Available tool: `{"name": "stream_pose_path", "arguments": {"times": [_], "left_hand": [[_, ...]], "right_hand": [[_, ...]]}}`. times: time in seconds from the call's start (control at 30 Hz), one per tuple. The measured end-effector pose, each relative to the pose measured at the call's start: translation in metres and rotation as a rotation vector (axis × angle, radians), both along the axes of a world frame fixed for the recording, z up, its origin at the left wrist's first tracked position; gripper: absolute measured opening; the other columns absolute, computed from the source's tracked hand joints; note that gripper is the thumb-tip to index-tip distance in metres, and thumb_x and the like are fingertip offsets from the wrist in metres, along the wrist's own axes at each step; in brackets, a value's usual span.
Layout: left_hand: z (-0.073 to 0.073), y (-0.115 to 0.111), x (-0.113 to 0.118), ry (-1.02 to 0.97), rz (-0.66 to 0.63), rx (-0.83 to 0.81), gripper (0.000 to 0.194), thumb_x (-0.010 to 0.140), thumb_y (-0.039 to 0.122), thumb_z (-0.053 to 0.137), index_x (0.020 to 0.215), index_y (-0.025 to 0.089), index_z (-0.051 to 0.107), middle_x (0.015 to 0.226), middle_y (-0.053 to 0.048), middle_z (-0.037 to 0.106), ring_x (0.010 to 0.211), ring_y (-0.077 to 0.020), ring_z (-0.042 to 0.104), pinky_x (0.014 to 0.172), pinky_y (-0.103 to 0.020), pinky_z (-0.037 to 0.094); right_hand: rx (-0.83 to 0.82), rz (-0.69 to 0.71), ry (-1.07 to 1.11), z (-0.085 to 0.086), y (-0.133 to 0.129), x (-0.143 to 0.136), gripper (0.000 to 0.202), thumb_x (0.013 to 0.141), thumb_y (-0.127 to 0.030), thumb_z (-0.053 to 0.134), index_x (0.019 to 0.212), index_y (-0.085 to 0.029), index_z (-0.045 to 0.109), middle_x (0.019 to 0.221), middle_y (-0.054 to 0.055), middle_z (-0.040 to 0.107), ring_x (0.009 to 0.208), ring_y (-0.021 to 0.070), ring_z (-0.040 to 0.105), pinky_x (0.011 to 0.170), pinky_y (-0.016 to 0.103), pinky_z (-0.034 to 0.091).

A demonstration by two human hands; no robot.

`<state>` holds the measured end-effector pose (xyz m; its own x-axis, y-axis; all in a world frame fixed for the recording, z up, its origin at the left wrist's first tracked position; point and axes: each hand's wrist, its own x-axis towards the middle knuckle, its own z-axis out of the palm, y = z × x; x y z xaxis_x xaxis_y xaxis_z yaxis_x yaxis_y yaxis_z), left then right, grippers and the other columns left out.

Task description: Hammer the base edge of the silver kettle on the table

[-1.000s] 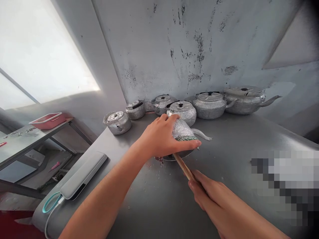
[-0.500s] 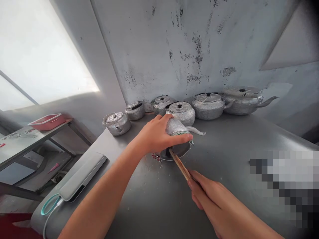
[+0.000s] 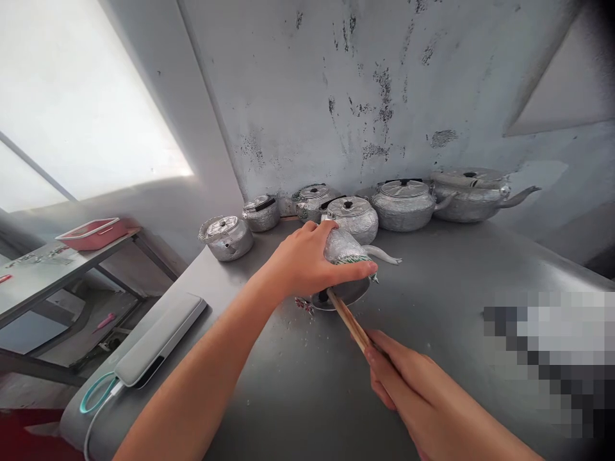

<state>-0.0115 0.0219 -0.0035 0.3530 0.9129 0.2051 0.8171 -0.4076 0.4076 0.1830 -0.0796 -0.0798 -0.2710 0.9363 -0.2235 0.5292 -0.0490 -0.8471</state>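
My left hand [image 3: 317, 256] grips a silver metal kettle [image 3: 343, 245] by its side, thumb stretched over the green-and-white patterned band. The kettle lies tipped over on the table, its wide mouth turned towards me and its curved spout [image 3: 384, 255] pointing right. My right hand [image 3: 394, 365] is wrapped round the wooden handle [image 3: 348, 318] of a tool. The far end of that tool reaches the kettle's mouth beneath my left hand; its head is mostly hidden, so I cannot tell its kind. A small red-and-white patterned piece [image 3: 304, 305] shows beside the mouth.
Several silver kettles with lids stand along the wall, among them a small one [image 3: 227, 238] at left and a large one [image 3: 471, 198] at right. A grey power bank [image 3: 161, 339] with a cable lies on the table's left. Beyond is a side table with a pink tray [image 3: 93, 235].
The view has shifted very slightly. Both hands keep their holds; the kettle and the tool show hardly any movement, with the kettle a touch further right.
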Motion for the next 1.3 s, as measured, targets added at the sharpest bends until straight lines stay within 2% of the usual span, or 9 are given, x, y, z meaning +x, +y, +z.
{"name": "stream_pose_path", "arguments": {"times": [0.23,0.37,0.5,0.73,0.9,1.07,1.3], "left_hand": [[0.0003,-0.0008,0.0008,0.026,-0.015,0.001,0.101,0.073,0.095,0.052,0.15,0.03,0.047,0.125,-0.011,0.06,0.117,-0.0376,0.059,0.09,-0.046,0.051],[0.0019,-0.0025,0.0022,0.052,-0.062,0.021,0.101,0.073,0.092,0.055,0.15,0.027,0.047,0.126,-0.013,0.059,0.115,-0.0379,0.059,0.088,-0.047,0.051],[0.0036,-0.0049,0.0033,0.061,-0.092,0.022,0.101,0.073,0.088,0.061,0.151,0.026,0.047,0.129,-0.013,0.059,0.113,-0.0377,0.059,0.085,-0.045,0.051],[0.0032,-0.0083,0.0066,0.089,-0.087,0.028,0.102,0.072,0.09,0.059,0.151,0.027,0.045,0.131,-0.013,0.058,0.113,-0.0378,0.059,0.084,-0.044,0.052],[0.0029,-0.0077,0.0068,0.104,-0.083,0.028,0.104,0.073,0.092,0.056,0.152,0.026,0.044,0.134,-0.015,0.056,0.115,-0.0386,0.058,0.084,-0.044,0.051],[0.0032,-0.0072,0.0061,0.101,-0.082,0.03,0.105,0.072,0.092,0.057,0.152,0.025,0.044,0.134,-0.014,0.056,0.115,-0.0386,0.058,0.084,-0.044,0.051],[0.0033,-0.0076,0.0068,0.111,-0.089,0.033,0.105,0.073,0.092,0.056,0.152,0.025,0.044,0.135,-0.015,0.055,0.115,-0.0384,0.058,0.084,-0.044,0.051]], "right_hand": [[-0.006,-0.009,0.006,0.0008,-0.0001,0.0009,0.036,0.1,-0.047,0.044,0.078,-0.025,0.062,0.07,0.005,0.067,0.062,0.0206,0.059,0.057,0.03,0.046],[-0.005,-0.009,0.016,0.0026,0.0001,-0.0003,0.034,0.101,-0.045,0.042,0.084,-0.025,0.063,0.072,0.005,0.068,0.063,0.02,0.06,0.059,0.03,0.047],[-0.019,-0.005,0.01,0.0026,-0.0002,-0.0007,0.035,0.102,-0.046,0.041,0.083,-0.025,0.061,0.068,0.003,0.064,0.057,0.0186,0.055,0.053,0.029,0.042],[-0.034,-0.008,0.014,0.0034,0.0018,-0.0008,0.035,0.102,-0.046,0.041,0.087,-0.025,0.063,0.064,0.002,0.061,0.056,0.0183,0.053,0.052,0.029,0.04],[-0.052,-0.007,0.03,0.0041,0.0023,0.0,0.032,0.102,-0.042,0.043,0.084,-0.024,0.063,0.068,0.003,0.064,0.057,0.0174,0.054,0.055,0.029,0.042],[-0.107,-0.011,0.072,0.0037,-0.0004,0.0012,0.031,0.1,-0.046,0.046,0.086,-0.025,0.062,0.068,0.002,0.06,0.057,0.0176,0.053,0.052,0.028,0.043],[-0.26,0.013,0.156,-0.0015,-0.0044,-0.0001,0.039,0.101,-0.054,0.036,0.095,-0.025,0.059,0.073,-0.001,0.054,0.045,0.0121,0.045,0.042,0.025,0.044]]}}
